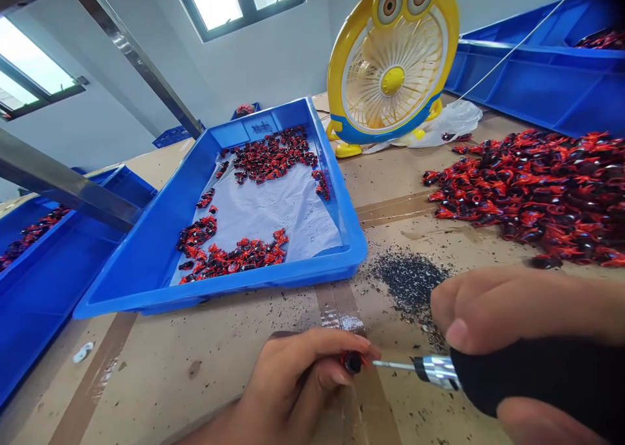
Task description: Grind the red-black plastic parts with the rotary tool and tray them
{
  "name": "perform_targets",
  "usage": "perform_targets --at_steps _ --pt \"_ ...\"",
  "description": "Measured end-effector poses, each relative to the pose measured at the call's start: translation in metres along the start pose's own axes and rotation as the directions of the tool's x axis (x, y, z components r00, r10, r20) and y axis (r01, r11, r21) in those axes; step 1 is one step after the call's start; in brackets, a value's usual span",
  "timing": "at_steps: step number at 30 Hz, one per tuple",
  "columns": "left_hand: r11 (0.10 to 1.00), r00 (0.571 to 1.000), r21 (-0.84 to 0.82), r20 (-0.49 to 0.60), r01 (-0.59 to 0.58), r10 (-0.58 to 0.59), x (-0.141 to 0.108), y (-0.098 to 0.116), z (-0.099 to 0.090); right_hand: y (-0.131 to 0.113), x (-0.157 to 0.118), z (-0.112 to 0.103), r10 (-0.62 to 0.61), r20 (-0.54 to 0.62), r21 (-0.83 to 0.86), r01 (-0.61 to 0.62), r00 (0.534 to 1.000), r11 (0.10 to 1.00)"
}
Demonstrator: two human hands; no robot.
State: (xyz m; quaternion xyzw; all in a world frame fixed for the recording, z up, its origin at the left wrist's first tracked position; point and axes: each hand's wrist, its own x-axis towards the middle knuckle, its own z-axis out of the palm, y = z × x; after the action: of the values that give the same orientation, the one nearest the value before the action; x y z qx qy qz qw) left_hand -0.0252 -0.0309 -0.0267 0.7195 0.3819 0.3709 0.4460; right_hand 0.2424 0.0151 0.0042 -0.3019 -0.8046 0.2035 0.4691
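Note:
Near the front of the table, my left hand point(293, 373) pinches a small red and black plastic part point(351, 362) between thumb and fingers. My right hand point(502, 305) wraps around a black handheld rotary tool point(532, 380) with a silver collar. Its thin metal bit points left, and the tip is close beside the part; whether they touch I cannot tell. Behind my right hand lies a large pile of similar red and black parts point(537, 191). A scatter of black shavings point(410, 279) covers the tabletop between the hands and the pile.
A blue tray point(336, 191) lined with a white sheet holds many such parts. Behind it stands a yellow fan point(393, 80). More blue bins point(537, 80) are at the right, with another bin point(53, 282) at the left beside a metal post point(131, 48). Brown cardboard covers the table.

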Motion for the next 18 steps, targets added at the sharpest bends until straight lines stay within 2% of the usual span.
perform_targets --at_steps 6,11,18 --pt "0.999 1.000 -0.043 0.006 -0.014 0.014 0.001 -0.001 -0.001 -0.002 0.003 0.005 -0.003 -0.021 0.022 0.004 1.000 1.000" --pt "0.993 0.999 -0.116 0.021 0.026 -0.024 0.000 -0.003 -0.002 -0.018 0.002 0.014 0.161 -0.161 0.052 -0.154 0.974 0.987" --pt "0.974 0.999 -0.224 0.048 0.034 -0.023 -0.005 -0.007 0.000 -0.015 0.000 0.014 0.139 -0.121 0.118 -0.125 0.983 0.985"
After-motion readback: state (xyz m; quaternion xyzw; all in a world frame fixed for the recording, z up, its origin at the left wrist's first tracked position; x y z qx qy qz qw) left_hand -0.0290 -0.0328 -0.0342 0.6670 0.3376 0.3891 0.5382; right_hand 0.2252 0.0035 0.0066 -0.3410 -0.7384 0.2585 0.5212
